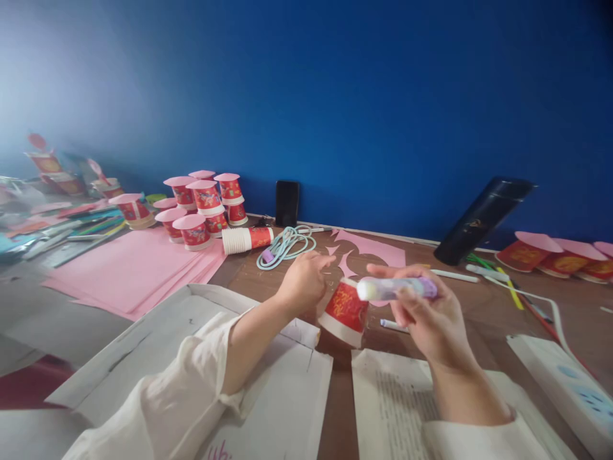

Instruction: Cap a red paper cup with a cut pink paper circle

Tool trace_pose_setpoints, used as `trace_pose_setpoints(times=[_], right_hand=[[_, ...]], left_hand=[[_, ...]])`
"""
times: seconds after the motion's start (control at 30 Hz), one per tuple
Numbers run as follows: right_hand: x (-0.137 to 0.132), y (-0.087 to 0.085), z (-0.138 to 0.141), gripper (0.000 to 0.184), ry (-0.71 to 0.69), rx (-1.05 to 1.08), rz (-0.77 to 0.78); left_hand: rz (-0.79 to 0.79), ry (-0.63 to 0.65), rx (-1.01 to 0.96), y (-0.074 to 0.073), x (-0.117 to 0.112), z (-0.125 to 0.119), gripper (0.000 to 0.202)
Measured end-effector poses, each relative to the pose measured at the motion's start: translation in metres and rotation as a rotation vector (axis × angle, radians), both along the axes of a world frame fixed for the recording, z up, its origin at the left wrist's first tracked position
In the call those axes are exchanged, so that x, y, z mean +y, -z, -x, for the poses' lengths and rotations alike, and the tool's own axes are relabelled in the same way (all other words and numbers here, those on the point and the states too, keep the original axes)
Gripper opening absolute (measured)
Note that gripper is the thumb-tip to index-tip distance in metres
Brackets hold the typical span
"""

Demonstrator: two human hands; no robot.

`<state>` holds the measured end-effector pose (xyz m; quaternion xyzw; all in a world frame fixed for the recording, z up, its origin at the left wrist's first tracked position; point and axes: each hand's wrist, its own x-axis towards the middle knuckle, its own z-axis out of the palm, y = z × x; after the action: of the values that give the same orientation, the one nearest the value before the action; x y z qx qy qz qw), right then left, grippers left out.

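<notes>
My right hand (426, 313) is closed around a glue stick (397, 289) with a clear and purple barrel, held level over the table with its pale end pointing left. Just below and left of that end is an upside-down red paper cup (343, 310) with gold print and a white rim, slightly tilted. My left hand (306, 281) is beside the cup on its left, index finger stretched out to the right and other fingers partly bent; I see nothing in it. A white cap or pen piece (393, 325) lies under the right hand.
Stacked red cups topped with pink discs (204, 197), nested cups (246, 240) and pink sheets (138, 265) are at left. Behind are a cable (287, 246), phone (287, 203) and pink scraps (378, 251). A black tumbler (481, 220) and power strip (565, 383) are at right.
</notes>
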<state>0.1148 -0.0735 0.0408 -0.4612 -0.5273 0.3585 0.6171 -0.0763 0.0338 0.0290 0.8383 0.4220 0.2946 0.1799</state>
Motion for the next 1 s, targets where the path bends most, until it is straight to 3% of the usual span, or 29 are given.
trace_pose_setpoints(times=[0.1,0.2,0.33,0.47,0.6,0.8,1.0], right_hand=[[0.007,0.001,-0.01,0.027,0.03,0.215,-0.073],[0.015,0.0,-0.018,0.027,0.092,0.43,-0.049],[0.024,0.002,-0.036,0.029,0.244,0.703,0.02],[0.032,0.018,-0.07,0.032,0.36,0.812,0.087],[0.037,0.037,-0.101,0.031,0.52,0.75,0.139],[0.035,0.045,-0.12,0.029,0.617,0.618,0.151],[0.04,0.063,-0.136,0.037,0.813,0.232,0.172]], left_hand=[[0.063,-0.028,-0.051,0.013,0.0,-0.002,0.048],[0.084,-0.048,-0.104,0.022,-0.001,-0.002,0.05],[0.136,-0.045,-0.221,0.022,-0.001,0.003,0.055],[0.168,-0.065,-0.267,0.021,0.003,0.009,0.048],[0.152,-0.072,-0.228,0.026,0.007,0.011,0.045],[0.114,-0.052,-0.163,0.034,0.008,0.012,0.043],[0.126,-0.06,-0.15,0.035,0.009,0.011,0.044]])
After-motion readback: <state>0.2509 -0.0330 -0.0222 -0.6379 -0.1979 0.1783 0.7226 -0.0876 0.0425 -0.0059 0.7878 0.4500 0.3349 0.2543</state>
